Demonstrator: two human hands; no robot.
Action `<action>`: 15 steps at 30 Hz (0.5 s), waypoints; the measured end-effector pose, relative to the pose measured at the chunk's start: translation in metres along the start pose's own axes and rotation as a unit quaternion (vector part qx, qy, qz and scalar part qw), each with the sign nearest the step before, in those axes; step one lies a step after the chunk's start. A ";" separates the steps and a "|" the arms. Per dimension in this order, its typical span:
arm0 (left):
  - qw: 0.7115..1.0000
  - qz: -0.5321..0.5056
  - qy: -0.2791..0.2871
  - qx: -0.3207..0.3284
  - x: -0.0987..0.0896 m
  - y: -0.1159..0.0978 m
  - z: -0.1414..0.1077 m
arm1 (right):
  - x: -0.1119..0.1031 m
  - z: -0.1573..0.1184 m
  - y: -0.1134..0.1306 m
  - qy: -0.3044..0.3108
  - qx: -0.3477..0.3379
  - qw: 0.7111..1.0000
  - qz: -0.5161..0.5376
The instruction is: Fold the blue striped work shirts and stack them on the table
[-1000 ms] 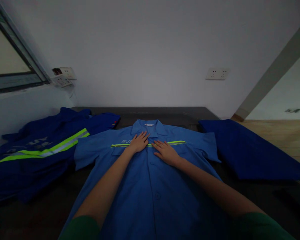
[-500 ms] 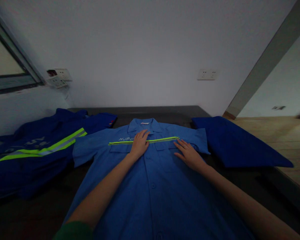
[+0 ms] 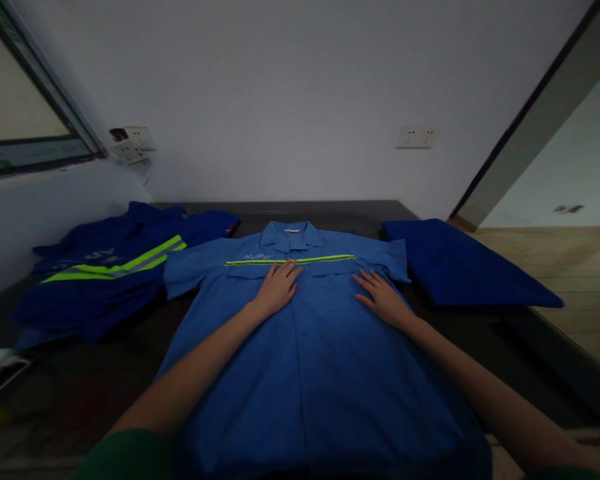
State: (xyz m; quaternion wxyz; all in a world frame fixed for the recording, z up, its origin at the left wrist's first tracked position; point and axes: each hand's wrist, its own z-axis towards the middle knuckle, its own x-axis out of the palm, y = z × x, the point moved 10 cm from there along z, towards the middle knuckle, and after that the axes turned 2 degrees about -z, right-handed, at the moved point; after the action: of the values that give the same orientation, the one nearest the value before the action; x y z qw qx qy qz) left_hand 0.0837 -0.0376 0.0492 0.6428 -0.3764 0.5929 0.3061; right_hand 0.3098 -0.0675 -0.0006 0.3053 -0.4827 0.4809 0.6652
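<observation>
- A blue short-sleeved work shirt (image 3: 300, 363) lies front side up on the dark desk (image 3: 290, 211), its collar (image 3: 271, 235) toward the wall (image 3: 280, 100) and its hem toward the person.
- The left hand (image 3: 276, 288) rests palm down on the shirt's upper front, close to the button line, fingers a little apart, fingertips at the yellow chest stripe (image 3: 333, 258).
- The right hand (image 3: 383, 300) is also palm down on the shirt, below the stripe's right end, fingers loosely spread; neither of the hands pinches the fabric.
- White lettering (image 3: 256, 257) reading "NJPC" sits just above the stripe, up and left of the left hand.
- To the left, a rumpled dark blue garment (image 3: 90, 310) with a wide yellow-and-grey reflective band (image 3: 115, 270) lies against the shirt's left-side sleeve.
- To the right, a smooth, royal-blue folded cloth (image 3: 465, 267) lies beside the other sleeve, its pointed corner reaching past the desk's edge.
- A double wall socket (image 3: 416, 137) is mounted behind the desk.
</observation>
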 end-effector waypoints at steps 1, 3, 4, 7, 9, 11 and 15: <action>1.000 -0.013 0.014 0.014 -0.005 -0.011 -0.015 | -0.005 -0.007 0.008 -0.003 -0.010 1.000 0.012; 0.996 -0.055 0.055 0.049 -0.012 -0.039 -0.049 | -0.015 -0.025 0.032 -0.003 -0.038 0.998 0.042; 0.992 -0.079 0.072 0.067 -0.017 -0.054 -0.068 | -0.021 -0.036 0.047 0.002 -0.054 0.997 0.058; 0.982 -0.130 0.096 0.102 -0.036 -0.090 -0.128 | -0.040 -0.076 0.091 0.013 -0.097 0.990 0.107; 0.983 -0.138 0.088 0.087 -0.049 -0.096 -0.168 | -0.060 -0.106 0.105 -0.011 -0.091 0.985 0.145; 0.991 -0.124 0.036 0.038 -0.066 -0.082 -0.213 | -0.080 -0.141 0.093 -0.054 -0.032 0.980 0.186; 0.968 -0.054 -0.215 -0.120 -0.104 -0.014 -0.333 | -0.077 -0.237 0.019 -0.037 0.192 0.938 0.286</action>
State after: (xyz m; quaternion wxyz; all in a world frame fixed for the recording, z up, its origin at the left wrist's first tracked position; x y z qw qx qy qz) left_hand -0.0932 -0.3214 0.1492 0.7208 -0.4076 0.3786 0.4135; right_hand 0.4027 -0.2913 0.0614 0.2063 -0.2316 0.7055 0.6373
